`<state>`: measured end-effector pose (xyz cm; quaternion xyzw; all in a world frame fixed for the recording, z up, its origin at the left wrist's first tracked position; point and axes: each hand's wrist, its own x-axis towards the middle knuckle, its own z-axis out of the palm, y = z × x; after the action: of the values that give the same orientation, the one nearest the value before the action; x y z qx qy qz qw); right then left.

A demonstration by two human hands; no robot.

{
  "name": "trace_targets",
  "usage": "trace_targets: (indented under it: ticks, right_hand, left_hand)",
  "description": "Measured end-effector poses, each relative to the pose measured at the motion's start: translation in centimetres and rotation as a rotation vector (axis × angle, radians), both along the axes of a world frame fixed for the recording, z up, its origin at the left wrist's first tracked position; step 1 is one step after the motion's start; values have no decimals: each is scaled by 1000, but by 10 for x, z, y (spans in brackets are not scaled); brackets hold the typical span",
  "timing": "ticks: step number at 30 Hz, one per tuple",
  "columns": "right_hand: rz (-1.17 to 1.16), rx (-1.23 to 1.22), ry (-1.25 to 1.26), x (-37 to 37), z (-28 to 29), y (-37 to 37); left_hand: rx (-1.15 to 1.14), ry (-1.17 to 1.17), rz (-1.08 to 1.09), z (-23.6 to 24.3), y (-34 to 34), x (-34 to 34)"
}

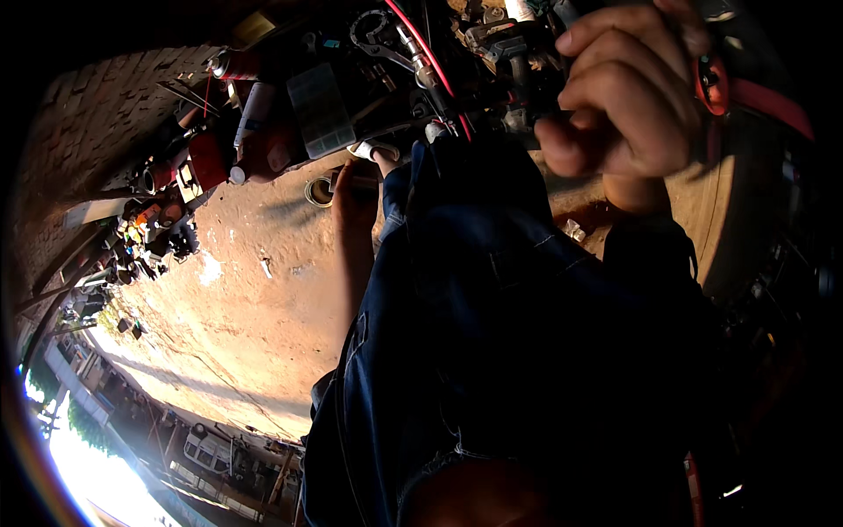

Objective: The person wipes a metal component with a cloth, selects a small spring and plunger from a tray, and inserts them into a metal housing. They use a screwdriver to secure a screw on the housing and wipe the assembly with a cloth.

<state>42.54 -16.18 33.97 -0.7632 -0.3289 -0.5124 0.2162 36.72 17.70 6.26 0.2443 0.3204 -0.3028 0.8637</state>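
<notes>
My right hand (628, 97) is raised at the upper right, close to the camera, with its fingers curled in. A red-orange piece shaped like a handle (713, 85) shows at its right side, and a red strip (773, 107) runs on from there. Whether my fingers grip that piece is hidden. My left hand (354, 198) hangs in shadow beside my left knee, just right of a round tin (319, 191) on the ground. Its fingers are too dark to read.
Ahead lie a clear-lidded organizer box (320, 110), a metal air tool (426, 75) by a red hose (420, 39), and a dark power tool (514, 57). Spray cans (255, 114) and a red container (204, 162) stand along the brick wall (110, 114). Sunlit dirt ground (246, 307) spreads leftward.
</notes>
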Motion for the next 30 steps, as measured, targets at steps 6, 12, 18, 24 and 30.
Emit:
trace_targets:
  ticks: [6, 12, 18, 24, 30]
  right_hand:
    - [-390, 600, 1044, -36, -148, -18]
    - [-373, 97, 1524, -65, -270, 38]
    - [-611, -158, 1515, -49, -301, 75]
    - [-650, -79, 1445, -56, -316, 83]
    - [-682, 108, 1571, -55, -321, 85]
  left_hand:
    - [67, 35, 154, -5, 21, -20]
    - [94, 24, 137, -7, 24, -23]
    - [169, 145, 201, 8, 2, -16]
    - [166, 152, 108, 13, 0, -20]
    - [296, 12, 110, -3, 8, -27]
